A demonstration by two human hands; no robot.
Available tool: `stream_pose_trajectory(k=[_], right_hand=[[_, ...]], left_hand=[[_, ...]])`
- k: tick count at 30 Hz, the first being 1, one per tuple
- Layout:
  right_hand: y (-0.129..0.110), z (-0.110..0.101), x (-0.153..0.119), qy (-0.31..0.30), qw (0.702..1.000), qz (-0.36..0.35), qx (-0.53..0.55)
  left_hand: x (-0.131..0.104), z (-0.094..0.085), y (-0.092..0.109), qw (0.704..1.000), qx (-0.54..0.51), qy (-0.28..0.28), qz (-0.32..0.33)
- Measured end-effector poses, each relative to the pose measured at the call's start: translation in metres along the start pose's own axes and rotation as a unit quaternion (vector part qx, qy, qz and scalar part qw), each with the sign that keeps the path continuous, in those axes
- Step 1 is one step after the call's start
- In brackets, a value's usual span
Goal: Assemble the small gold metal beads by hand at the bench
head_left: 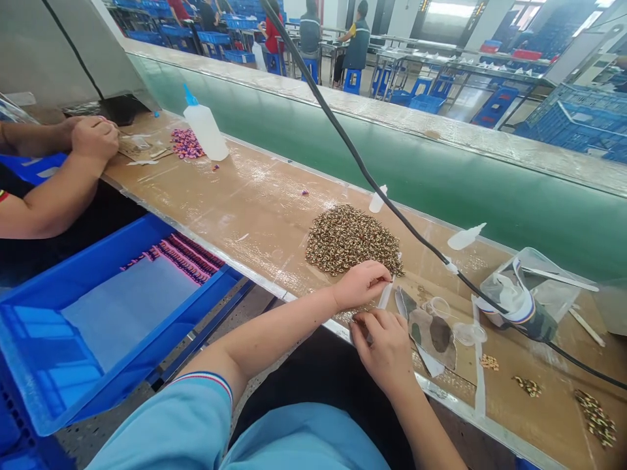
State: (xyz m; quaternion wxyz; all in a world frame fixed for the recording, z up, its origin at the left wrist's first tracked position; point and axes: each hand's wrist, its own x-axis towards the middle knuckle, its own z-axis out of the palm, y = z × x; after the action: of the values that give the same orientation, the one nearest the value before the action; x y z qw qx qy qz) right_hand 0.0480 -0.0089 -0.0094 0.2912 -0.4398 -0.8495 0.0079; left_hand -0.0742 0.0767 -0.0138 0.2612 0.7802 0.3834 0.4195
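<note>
A large heap of small gold-and-dark metal pieces lies on the brown-covered bench in front of me. At the heap's near right edge is my left hand, thumb and fingertips pinched together; anything between them is too small to make out. My right hand is just nearer to me, over the bench edge, with its fingers bent and closed toward the thumb. What those fingers hold, if anything, is hidden. A narrow white strip lies between the hands, and a stained cloth or paper piece is right of them.
Small white bottles and a clear plastic box stand along the back. A black cable crosses above the bench. Left are a blue tray, a large glue-type bottle and another person's hands. Small piles lie right.
</note>
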Motion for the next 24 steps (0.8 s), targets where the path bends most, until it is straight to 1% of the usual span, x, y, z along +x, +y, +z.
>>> stream_pose_trajectory(k=[5,9,12,14,16,20,22,24], right_hand=[[0.000,-0.001,0.001,-0.010,1.000,0.002,-0.011],[-0.001,-0.003,0.003,-0.019,1.000,-0.005,-0.018],[-0.001,-0.009,0.003,-0.029,1.000,-0.002,-0.008],[0.003,-0.016,0.000,-0.027,1.000,0.011,0.009],[0.013,-0.026,-0.008,-0.008,0.999,0.040,0.018],[0.043,-0.045,-0.030,0.040,0.990,0.132,-0.004],[0.057,-0.051,-0.041,0.053,0.984,0.167,-0.021],[0.066,-0.054,-0.049,0.061,0.980,0.183,-0.040]], left_hand=[[-0.001,0.002,-0.001,1.000,-0.006,0.007,0.006],[-0.001,0.003,-0.001,1.000,-0.006,0.002,0.002],[-0.001,0.002,0.000,1.000,-0.006,0.001,0.008],[-0.001,0.001,0.001,1.000,-0.008,0.002,0.012],[0.000,-0.001,0.002,1.000,-0.010,0.005,0.015],[-0.002,-0.004,0.009,0.999,-0.034,-0.003,0.008],[-0.004,0.001,0.018,0.997,-0.076,-0.010,-0.009],[-0.008,0.012,0.029,0.987,-0.154,-0.010,-0.046]])
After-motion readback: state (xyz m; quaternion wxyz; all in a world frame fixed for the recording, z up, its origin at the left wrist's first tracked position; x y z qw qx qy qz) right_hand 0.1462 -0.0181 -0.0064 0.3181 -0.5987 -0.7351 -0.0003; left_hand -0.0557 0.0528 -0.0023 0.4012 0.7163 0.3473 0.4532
